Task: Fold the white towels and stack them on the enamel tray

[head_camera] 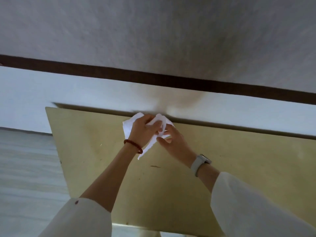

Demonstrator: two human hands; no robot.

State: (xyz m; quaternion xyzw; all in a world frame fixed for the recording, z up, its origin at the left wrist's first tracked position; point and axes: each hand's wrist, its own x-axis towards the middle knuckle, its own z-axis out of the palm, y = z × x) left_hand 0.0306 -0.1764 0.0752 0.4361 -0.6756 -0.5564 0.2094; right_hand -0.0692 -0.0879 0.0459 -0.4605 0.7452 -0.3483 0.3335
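White towel (127,128) bunched in both hands, left (141,130) and right (171,139) gripping; best to find corners, spread it flat on table (222,151).

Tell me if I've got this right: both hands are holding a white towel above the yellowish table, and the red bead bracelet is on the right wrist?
Not quite. The head view shows the red bead bracelet on the left wrist; the right wrist wears a pale watch. The rest holds: the left hand and right hand both grip the white towel above the yellowish table.
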